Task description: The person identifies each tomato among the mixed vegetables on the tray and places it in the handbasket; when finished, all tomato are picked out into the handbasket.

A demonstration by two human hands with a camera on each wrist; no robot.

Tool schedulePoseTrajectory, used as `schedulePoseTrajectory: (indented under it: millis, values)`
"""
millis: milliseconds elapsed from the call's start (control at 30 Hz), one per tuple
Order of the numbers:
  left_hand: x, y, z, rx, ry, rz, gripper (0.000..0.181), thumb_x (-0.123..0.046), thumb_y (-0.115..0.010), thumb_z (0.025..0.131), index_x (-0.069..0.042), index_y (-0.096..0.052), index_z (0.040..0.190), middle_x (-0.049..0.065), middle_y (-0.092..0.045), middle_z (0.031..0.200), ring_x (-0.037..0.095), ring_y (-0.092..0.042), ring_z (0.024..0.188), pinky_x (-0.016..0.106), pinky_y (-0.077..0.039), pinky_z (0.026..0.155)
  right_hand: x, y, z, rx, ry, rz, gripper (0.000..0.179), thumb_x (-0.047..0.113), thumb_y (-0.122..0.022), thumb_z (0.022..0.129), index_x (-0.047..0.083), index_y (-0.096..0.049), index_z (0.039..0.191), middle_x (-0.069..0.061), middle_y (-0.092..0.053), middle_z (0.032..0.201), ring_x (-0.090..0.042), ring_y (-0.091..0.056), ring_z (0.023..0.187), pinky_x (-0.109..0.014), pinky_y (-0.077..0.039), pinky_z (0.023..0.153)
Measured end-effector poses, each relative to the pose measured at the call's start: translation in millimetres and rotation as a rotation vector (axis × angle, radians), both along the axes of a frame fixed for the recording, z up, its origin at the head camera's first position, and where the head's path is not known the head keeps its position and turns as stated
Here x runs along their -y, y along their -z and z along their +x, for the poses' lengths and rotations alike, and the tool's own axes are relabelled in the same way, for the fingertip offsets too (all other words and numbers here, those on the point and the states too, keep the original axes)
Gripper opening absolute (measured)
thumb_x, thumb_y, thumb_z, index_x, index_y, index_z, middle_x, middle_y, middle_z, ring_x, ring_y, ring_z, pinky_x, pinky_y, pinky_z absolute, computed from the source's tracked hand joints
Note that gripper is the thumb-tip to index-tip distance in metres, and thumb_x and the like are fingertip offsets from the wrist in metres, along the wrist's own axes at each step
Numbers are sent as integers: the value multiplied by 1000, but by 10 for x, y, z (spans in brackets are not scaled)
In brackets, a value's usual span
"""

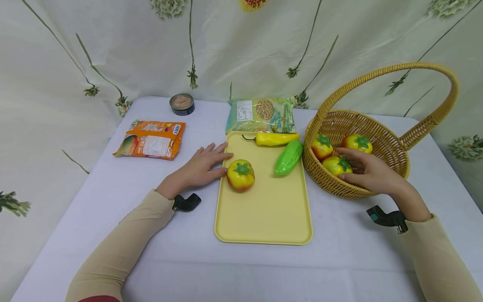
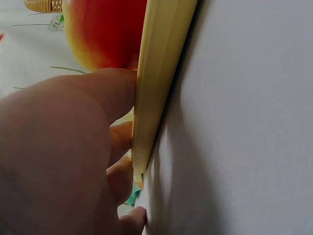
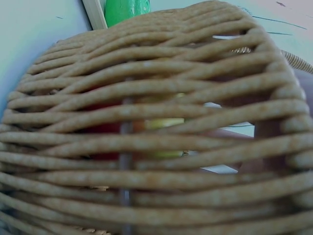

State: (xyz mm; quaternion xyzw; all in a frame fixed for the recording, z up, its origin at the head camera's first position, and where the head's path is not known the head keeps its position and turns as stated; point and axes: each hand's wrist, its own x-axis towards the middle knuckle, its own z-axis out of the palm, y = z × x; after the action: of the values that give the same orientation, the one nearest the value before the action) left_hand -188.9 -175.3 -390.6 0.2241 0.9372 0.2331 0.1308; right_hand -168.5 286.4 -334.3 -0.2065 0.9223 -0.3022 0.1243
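Note:
My left hand (image 1: 205,165) lies with fingers spread at the left rim of a yellow tray (image 1: 264,218). Its thumb tip is right at a yellow-red persimmon (image 1: 240,175) with a green leafy top; the left wrist view shows that persimmon (image 2: 110,32) close up beyond the rim. Inside a wicker basket (image 1: 392,155), my right hand (image 1: 371,171) reaches over the near edge, thumb and fingers loosely parted at the front persimmon (image 1: 336,166). Two more persimmons lie behind it, one left (image 1: 322,147) and one right (image 1: 357,143). Basket weave (image 3: 161,142) covers most of the right wrist view.
On the tray's far end lie a yellow pepper (image 1: 277,139) and a green cucumber-like vegetable (image 1: 288,157). Behind it is a green bag (image 1: 261,115). An orange packet (image 1: 151,139) and a round can (image 1: 182,104) stand at the left. The basket's tall handle (image 1: 392,67) arches over the right side.

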Motion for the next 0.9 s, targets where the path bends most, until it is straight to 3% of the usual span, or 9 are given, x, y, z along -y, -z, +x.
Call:
schedulePoseTrajectory:
  millis: [233, 900]
  values:
    - [8, 6, 1, -6, 2, 9, 55, -35, -55, 102, -16, -49, 153, 11, -19, 172, 47, -8, 158, 67, -2, 126, 0, 2, -7, 17, 38, -28, 68, 13, -71, 95, -2, -38, 153, -32, -47, 151, -56, -50, 133, -65, -48, 102]
    - [12, 10, -2, -11, 5, 3, 55, -36, -55, 102, -16, -48, 153, 10, -18, 172, 47, -8, 158, 66, -2, 126, 13, -40, 54, -33, 64, -59, 66, 14, -70, 96, -4, -41, 152, -30, -47, 153, -54, -50, 134, -66, -45, 104]
